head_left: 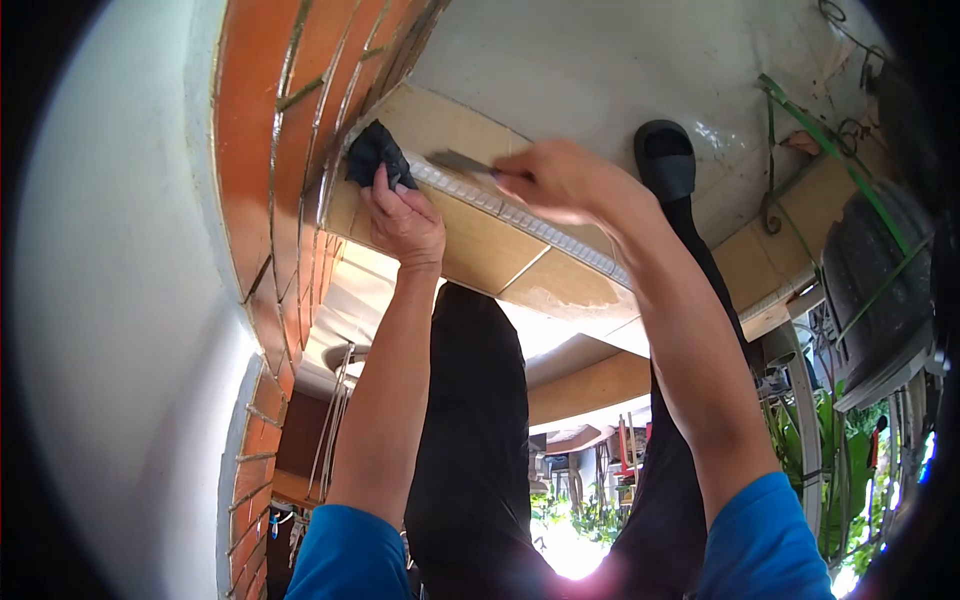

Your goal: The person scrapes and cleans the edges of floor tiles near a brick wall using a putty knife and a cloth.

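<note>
My left hand [405, 222] pinches a dark, crumpled cloth or bag [377, 152] at the corner where the tiled step meets the brick wall. To its right my right hand [560, 180], slightly blurred, is closed round a flat, thin blade-like tool [460, 163]. The tool's tip points left toward the dark cloth, and a gap separates the two. Beneath the tool runs a ridged white strip [520, 218] set along the beige tiled step [485, 250]. The tool's handle is hidden in my fingers.
An orange brick wall [250, 150] rises at the left beside a white wall [120, 250]. A foot in a black slide sandal [665, 160] rests on the grey floor [570, 70]. Plants, curled metal and a dark slatted object [875, 290] stand at the right.
</note>
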The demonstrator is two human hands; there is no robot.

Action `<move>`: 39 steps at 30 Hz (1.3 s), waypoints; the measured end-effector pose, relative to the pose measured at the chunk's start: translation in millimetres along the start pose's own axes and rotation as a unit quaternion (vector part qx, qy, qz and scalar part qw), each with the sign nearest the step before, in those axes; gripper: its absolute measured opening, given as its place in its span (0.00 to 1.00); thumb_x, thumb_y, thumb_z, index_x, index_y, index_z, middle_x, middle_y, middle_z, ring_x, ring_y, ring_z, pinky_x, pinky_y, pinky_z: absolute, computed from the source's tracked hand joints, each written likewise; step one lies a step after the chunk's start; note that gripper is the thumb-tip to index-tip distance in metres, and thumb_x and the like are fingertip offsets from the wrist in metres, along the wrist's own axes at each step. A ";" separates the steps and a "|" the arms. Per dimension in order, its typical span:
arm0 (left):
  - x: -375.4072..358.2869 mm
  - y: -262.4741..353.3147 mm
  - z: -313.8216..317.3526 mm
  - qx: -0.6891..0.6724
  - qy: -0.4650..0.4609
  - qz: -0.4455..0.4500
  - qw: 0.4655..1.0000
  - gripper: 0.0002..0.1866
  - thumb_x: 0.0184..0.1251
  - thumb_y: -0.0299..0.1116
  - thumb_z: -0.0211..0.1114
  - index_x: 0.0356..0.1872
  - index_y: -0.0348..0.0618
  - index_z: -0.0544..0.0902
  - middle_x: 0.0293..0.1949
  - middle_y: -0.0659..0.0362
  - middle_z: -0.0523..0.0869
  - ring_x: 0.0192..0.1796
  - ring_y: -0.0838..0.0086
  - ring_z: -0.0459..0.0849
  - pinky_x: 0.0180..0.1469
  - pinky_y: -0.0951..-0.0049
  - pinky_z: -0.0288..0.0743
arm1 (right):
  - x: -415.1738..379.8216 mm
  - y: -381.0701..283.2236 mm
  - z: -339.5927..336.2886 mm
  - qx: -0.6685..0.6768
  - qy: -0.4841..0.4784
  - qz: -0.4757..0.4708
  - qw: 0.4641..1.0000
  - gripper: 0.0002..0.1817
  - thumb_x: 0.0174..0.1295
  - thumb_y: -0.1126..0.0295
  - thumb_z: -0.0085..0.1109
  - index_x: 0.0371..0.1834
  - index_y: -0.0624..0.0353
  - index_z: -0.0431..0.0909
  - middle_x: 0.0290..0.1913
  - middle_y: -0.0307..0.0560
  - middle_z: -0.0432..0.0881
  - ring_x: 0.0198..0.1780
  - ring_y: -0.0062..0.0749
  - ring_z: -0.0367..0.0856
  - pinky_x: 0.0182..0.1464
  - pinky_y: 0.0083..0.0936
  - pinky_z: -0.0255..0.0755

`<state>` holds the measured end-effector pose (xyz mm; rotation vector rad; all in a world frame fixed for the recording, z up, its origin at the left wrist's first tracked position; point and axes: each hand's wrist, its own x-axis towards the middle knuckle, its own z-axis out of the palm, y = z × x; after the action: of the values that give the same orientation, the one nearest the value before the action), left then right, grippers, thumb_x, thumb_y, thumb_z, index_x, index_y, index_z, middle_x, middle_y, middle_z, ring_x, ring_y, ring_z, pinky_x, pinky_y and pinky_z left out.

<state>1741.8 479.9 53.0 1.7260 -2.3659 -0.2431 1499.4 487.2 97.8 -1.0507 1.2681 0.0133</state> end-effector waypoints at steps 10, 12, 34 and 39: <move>0.2 -4.3 2.0 0.033 0.013 0.039 0.999 0.18 0.66 0.25 0.53 0.57 0.37 0.72 0.40 0.48 0.77 0.36 0.49 0.81 0.35 0.53 0.79 | 117.7 -5.5 20.3 -0.024 0.027 -0.001 0.999 0.19 0.71 0.56 0.45 0.52 0.54 0.81 0.47 0.56 0.85 0.48 0.58 0.82 0.51 0.47 0.76; 0.8 -3.3 3.1 0.020 0.008 0.031 0.999 0.18 0.66 0.25 0.53 0.57 0.37 0.72 0.40 0.48 0.77 0.36 0.49 0.82 0.35 0.53 0.79 | 72.5 -1.8 18.6 -0.008 0.050 -0.037 0.998 0.18 0.71 0.57 0.47 0.52 0.54 0.81 0.45 0.56 0.85 0.46 0.58 0.82 0.50 0.46 0.76; -1.1 -6.8 6.2 0.019 0.015 0.041 0.999 0.18 0.65 0.24 0.52 0.57 0.35 0.72 0.38 0.49 0.77 0.36 0.51 0.81 0.36 0.56 0.80 | 30.1 156.9 73.1 0.083 0.085 0.025 0.993 0.19 0.73 0.57 0.49 0.62 0.48 0.78 0.48 0.59 0.84 0.50 0.56 0.81 0.53 0.44 0.73; -3.5 -6.8 2.7 -0.009 0.003 0.028 1.000 0.16 0.68 0.25 0.50 0.54 0.31 0.73 0.40 0.44 0.77 0.37 0.46 0.79 0.39 0.52 0.76 | 85.2 135.1 55.7 0.103 0.126 -0.005 0.987 0.16 0.74 0.59 0.46 0.54 0.55 0.77 0.45 0.62 0.84 0.48 0.62 0.80 0.50 0.47 0.73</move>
<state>1748.4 481.2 48.4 1.6470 -2.3972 -0.2504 1500.1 554.5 -57.4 -0.8995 1.4589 -0.2603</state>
